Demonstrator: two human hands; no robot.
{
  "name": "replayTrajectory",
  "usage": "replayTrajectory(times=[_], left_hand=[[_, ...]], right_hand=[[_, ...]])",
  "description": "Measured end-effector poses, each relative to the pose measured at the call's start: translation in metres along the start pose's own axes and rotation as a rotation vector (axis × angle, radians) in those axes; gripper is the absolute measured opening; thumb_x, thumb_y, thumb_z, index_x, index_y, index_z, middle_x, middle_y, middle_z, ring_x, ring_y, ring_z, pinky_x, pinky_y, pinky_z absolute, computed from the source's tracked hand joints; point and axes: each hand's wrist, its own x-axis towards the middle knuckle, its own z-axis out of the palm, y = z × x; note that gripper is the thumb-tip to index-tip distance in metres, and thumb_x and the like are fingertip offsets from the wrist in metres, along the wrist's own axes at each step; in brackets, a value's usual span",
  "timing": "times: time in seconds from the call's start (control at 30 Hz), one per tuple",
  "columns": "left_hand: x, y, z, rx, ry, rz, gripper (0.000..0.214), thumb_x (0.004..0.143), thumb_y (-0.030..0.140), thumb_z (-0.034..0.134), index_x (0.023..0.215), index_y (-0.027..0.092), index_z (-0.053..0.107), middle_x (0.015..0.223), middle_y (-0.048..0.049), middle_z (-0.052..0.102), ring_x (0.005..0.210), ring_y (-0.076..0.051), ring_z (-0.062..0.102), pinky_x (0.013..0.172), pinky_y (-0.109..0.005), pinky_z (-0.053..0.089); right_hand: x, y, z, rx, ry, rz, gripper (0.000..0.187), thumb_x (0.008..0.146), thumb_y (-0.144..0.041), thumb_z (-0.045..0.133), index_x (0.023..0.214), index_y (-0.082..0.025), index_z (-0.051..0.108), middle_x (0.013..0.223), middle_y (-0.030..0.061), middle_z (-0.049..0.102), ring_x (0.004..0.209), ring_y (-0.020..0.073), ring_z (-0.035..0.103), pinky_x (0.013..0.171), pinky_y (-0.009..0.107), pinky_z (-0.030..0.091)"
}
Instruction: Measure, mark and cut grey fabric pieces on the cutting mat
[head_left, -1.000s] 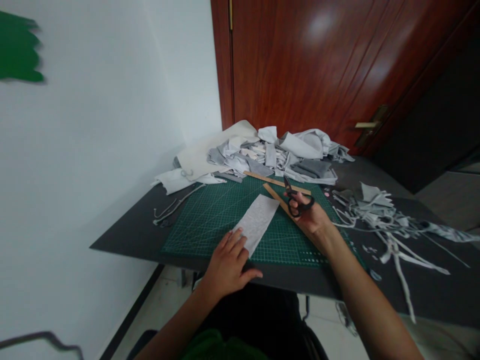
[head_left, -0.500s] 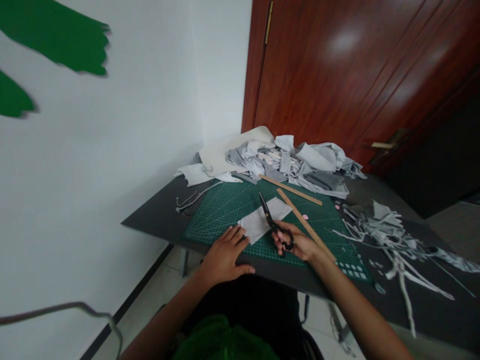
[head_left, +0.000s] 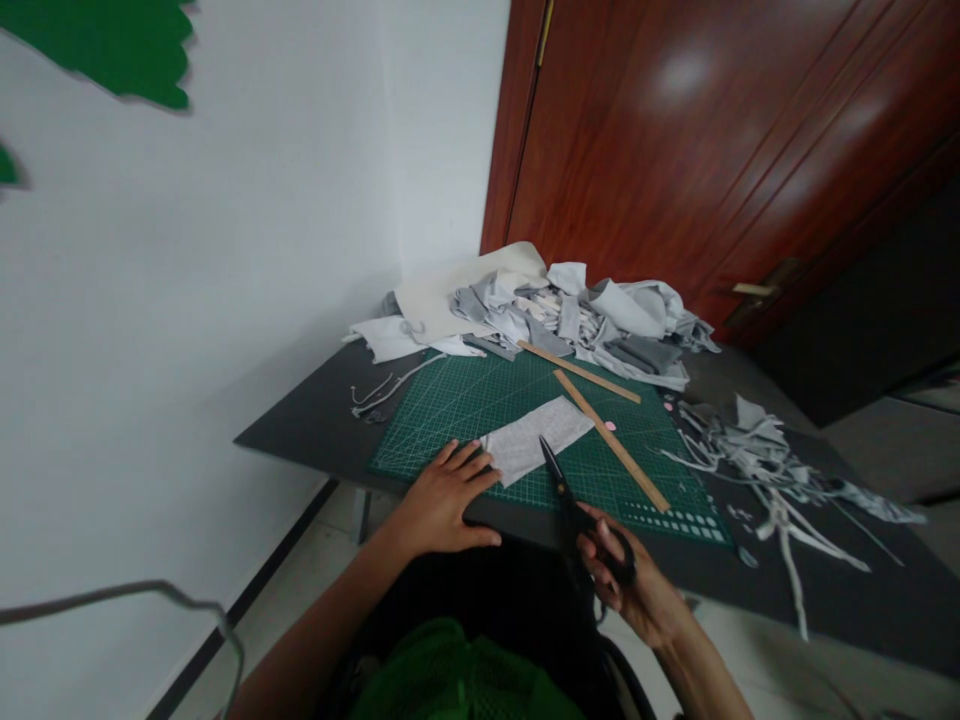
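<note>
A light grey piece of fabric (head_left: 525,445) lies flat on the green cutting mat (head_left: 442,400). My left hand (head_left: 450,500) rests with spread fingers at the fabric's left end, its fingertips touching the edge. Black-handled scissors (head_left: 564,492) are gripped in my right hand (head_left: 622,575), near the table's front edge. Their blades look closed and point up and left, the tip over the fabric's lower edge. One wooden ruler (head_left: 615,445) lies beside the fabric's right end, and a second wooden ruler (head_left: 581,372) lies farther back.
A heap of grey and white cloth (head_left: 570,315) fills the back of the dark table (head_left: 300,425). Tangled fabric strips (head_left: 780,480) lie at the right. A few thin cords (head_left: 397,385) are on the left. A white wall and a brown door (head_left: 637,140) border the table.
My right hand has drawn the scissors back toward me and to the right, off most of the fabric. My left hand stays on the fabric's left end. The view has shifted slightly.
</note>
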Motion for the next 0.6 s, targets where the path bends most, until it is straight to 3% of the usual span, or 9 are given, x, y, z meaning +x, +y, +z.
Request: replayTrajectory(times=[0.17, 0.3, 0.43, 0.6], left_hand=[[0.001, 0.006, 0.006, 0.045, 0.016, -0.025, 0.093, 0.078, 0.089, 0.06, 0.145, 0.025, 0.058, 0.155, -0.0102, 0.053, 0.153, -0.041, 0.031, 0.128, -0.063, 0.01], [0.001, 0.004, 0.004, 0.05, -0.021, 0.031, 0.091, 0.081, 0.088, 0.056, 0.147, 0.026, 0.056, 0.158, -0.009, 0.051, 0.154, -0.041, 0.03, 0.127, -0.064, 0.01], [0.0, 0.002, 0.0, 0.067, -0.05, 0.071, 0.086, 0.085, 0.084, 0.057, 0.149, 0.026, 0.054, 0.16, -0.0076, 0.049, 0.155, -0.041, 0.03, 0.127, -0.064, 0.011], [-0.001, 0.001, 0.001, 0.053, -0.082, 0.096, 0.086, 0.087, 0.083, 0.055, 0.152, 0.026, 0.051, 0.164, -0.0062, 0.044, 0.157, -0.041, 0.025, 0.127, -0.064, 0.01]], right_hand=[[-0.022, 0.013, 0.014, -0.013, -0.001, -0.019, 0.073, 0.078, -0.06, 0.085, 0.134, -0.026, 0.055, 0.076, -0.006, 0.053, 0.049, 0.0055, 0.042, 0.032, 0.014, 0.04], [0.0, -0.009, 0.025, 0.033, 0.012, -0.082, 0.074, 0.073, -0.059, 0.089, 0.129, -0.023, 0.057, 0.072, -0.0066, 0.054, 0.049, 0.0055, 0.042, 0.032, 0.012, 0.036], [0.027, -0.027, 0.032, 0.151, 0.118, -0.159, 0.07, 0.06, -0.054, 0.098, 0.108, -0.021, 0.061, 0.068, -0.0077, 0.056, 0.05, 0.0051, 0.044, 0.035, 0.011, 0.034], [0.018, -0.011, 0.032, 0.209, 0.254, -0.239, 0.061, 0.062, -0.053, 0.097, 0.096, -0.021, 0.059, 0.071, -0.0061, 0.059, 0.052, 0.0059, 0.048, 0.038, 0.012, 0.039]])
